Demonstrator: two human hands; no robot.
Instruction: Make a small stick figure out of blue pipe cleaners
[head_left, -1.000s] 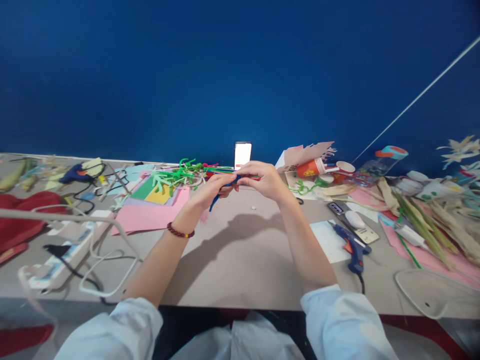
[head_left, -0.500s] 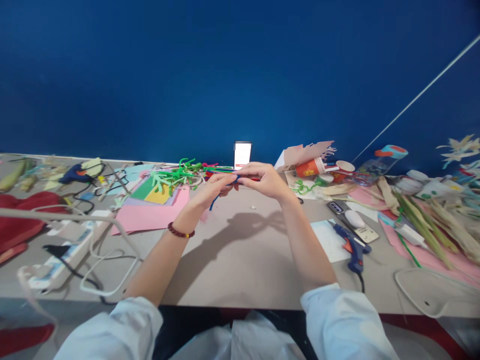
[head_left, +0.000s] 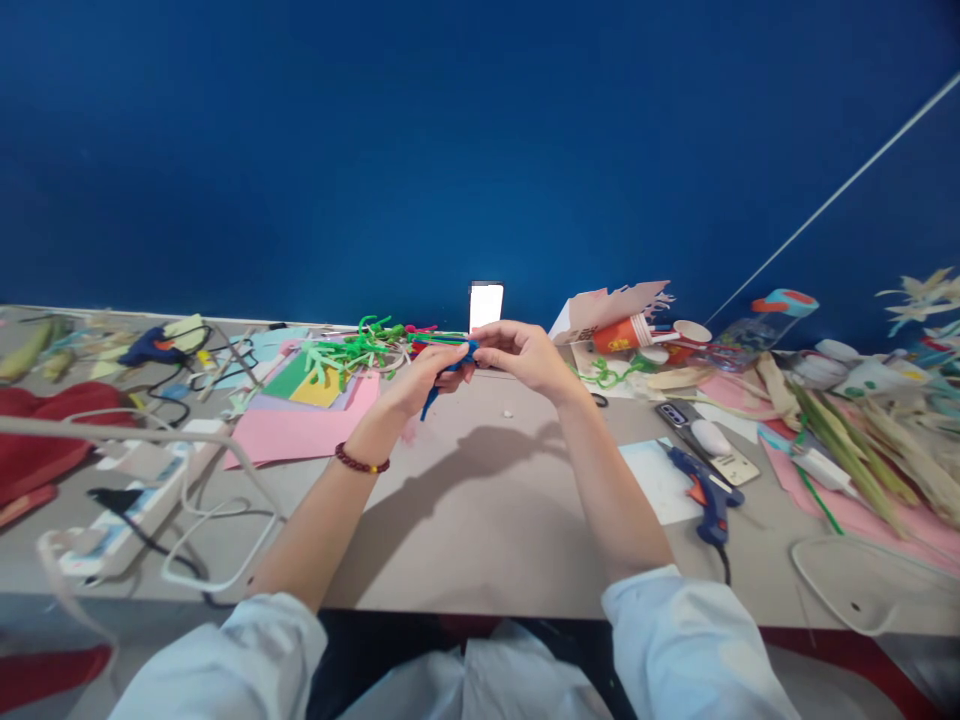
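- At the far left of the tabletop: a red cloth, a power strip near the front edge, and a dark glue gun by the back edge.
- Left of your hands, pink paper lies below a heap of green pipe cleaners.
- Your left hand, with a bead bracelet at the wrist, curls around a blue pipe cleaner, held above the tabletop's middle.
- The pipe cleaner's free end points down and left, toward the front edge.
- Your right hand pinches its upper end, fingertips meeting your left hand's.
- Your fingers hide the rest, so you can't make out its shape. Thin coloured strands run left behind your hands; you can't tell if they join it.
- Further right: a phone upright at the back edge, an orange cup, and a blue glue gun.
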